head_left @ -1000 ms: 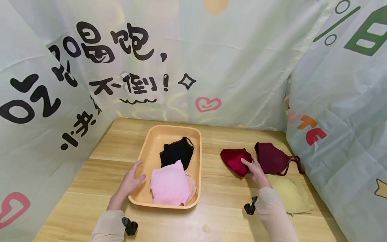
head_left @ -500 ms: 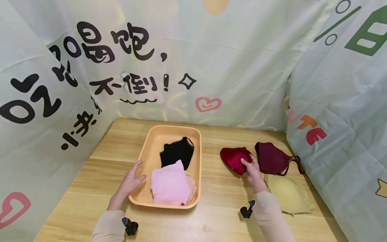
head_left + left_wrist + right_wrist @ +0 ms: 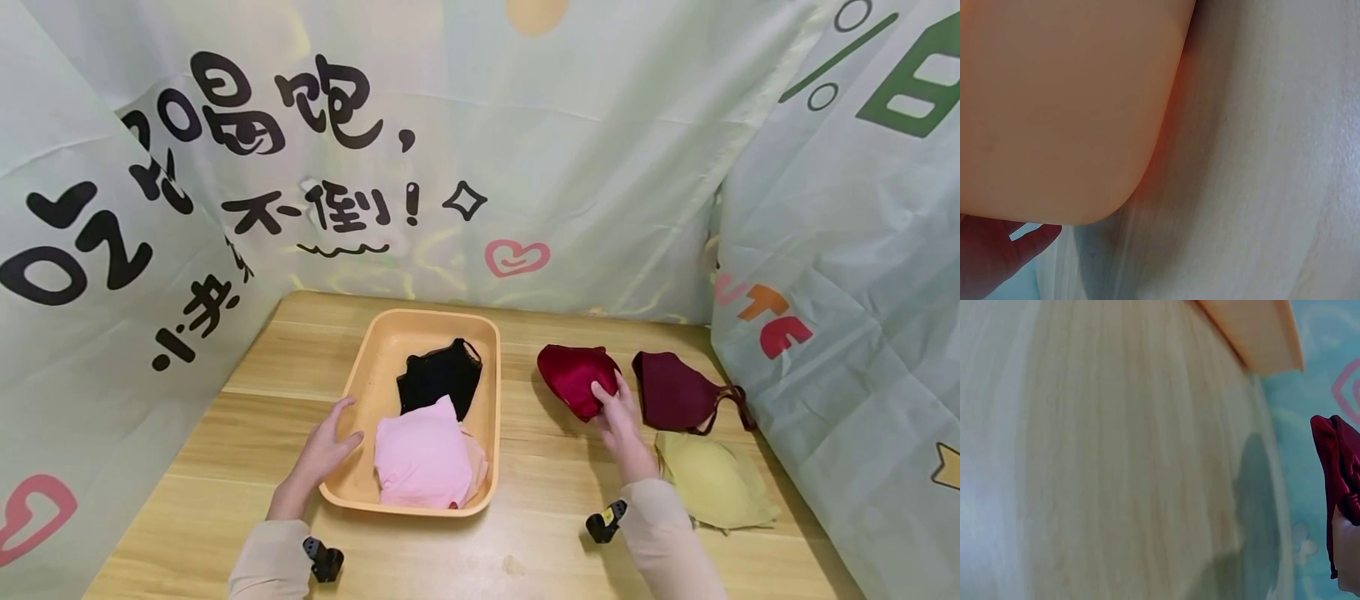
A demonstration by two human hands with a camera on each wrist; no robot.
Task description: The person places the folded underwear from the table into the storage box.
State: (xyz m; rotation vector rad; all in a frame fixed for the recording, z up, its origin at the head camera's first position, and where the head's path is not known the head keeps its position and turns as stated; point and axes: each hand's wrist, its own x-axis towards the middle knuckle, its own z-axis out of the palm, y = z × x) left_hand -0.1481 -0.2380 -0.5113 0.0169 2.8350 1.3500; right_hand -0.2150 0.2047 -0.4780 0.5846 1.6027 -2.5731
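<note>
In the head view, my right hand [image 3: 618, 412] pinches a folded, shiny red bra [image 3: 576, 375] by its near right side, thumb on top. The right wrist view shows the bra [image 3: 1338, 465] raised over the table, its shadow on the wood below. My left hand [image 3: 318, 450] rests at the left rim of an orange plastic tray [image 3: 408, 316], fingers and thumb spread and relaxed. Inside the tray lie a black bra [image 3: 441, 379] and a pink folded bra [image 3: 422, 454], with a peach-coloured piece [image 3: 476, 462] partly hidden under the pink one.
Right of the red bra lies a maroon bra [image 3: 671, 392] with straps trailing to the right. A pale yellow bra [image 3: 712, 479] lies nearer, beside the right sleeve. Printed cloth walls [image 3: 600, 167] enclose the wooden table [image 3: 555, 533] at the back and sides.
The right hand has lifted the red bra and moved it slightly left and away from me, uncovering more of the yellow bra. The left hand and tray have stayed in place.
</note>
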